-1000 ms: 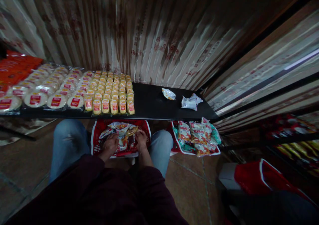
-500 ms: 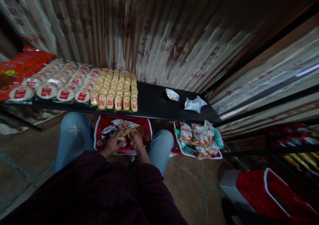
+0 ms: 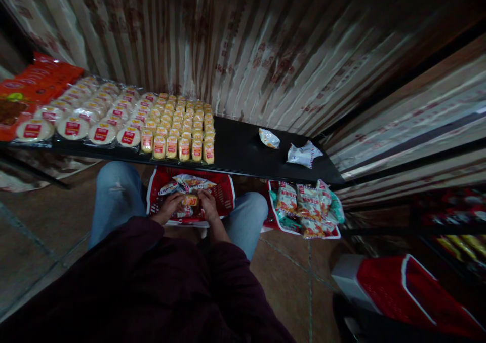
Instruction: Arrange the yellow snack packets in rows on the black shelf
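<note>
Between my two hands is a small yellow packaged snack cake (image 3: 190, 200) with an orange-red label. My left hand (image 3: 172, 205) grips its left end and my right hand (image 3: 208, 204) its right end, both with closed fingers. They are over a red basket (image 3: 228, 193) with a white rim, between my knees. Inside that basket lie white snack bags (image 3: 194, 182) with printed fronts, partly behind my hands. On the black shelf (image 3: 239, 158) just beyond, similar yellow packaged cakes (image 3: 178, 148) stand in tight rows.
Round white packaged cakes (image 3: 73, 128) and an orange bag (image 3: 34, 87) fill the shelf's left. Two crumpled packets, one patterned (image 3: 269, 138) and one white (image 3: 304, 154), lie on its right. A second basket (image 3: 272, 216) of snack bags and a red container (image 3: 391, 277) are to the right.
The yellow snack cake has turned between my hands, so its label now faces up toward me. Both hands stay over the basket. The whole view has shifted slightly.
</note>
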Demonstrator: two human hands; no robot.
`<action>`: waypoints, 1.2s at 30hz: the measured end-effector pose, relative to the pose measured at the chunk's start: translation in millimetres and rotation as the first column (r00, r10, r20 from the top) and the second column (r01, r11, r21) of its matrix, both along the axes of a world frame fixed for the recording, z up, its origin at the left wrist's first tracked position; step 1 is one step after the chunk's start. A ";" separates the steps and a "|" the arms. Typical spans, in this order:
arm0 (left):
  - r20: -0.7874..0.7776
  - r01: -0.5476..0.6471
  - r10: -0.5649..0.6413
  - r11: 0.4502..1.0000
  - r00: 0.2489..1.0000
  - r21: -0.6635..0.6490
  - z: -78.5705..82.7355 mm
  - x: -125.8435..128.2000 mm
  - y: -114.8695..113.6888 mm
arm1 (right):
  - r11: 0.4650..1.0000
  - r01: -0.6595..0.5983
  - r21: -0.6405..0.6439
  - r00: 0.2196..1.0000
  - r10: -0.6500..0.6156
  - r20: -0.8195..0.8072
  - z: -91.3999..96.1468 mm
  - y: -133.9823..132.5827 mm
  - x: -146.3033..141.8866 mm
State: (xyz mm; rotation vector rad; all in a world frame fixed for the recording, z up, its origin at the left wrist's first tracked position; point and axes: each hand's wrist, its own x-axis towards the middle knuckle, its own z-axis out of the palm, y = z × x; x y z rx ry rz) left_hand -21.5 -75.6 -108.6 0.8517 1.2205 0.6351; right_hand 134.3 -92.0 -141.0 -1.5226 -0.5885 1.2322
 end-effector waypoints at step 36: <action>0.371 -0.143 0.187 0.979 0.910 -0.144 -8.8 -5.5 4.5 | 0.996 -0.090 -0.019 0.966 0.082 -0.247 21.6 -4.2 -5.2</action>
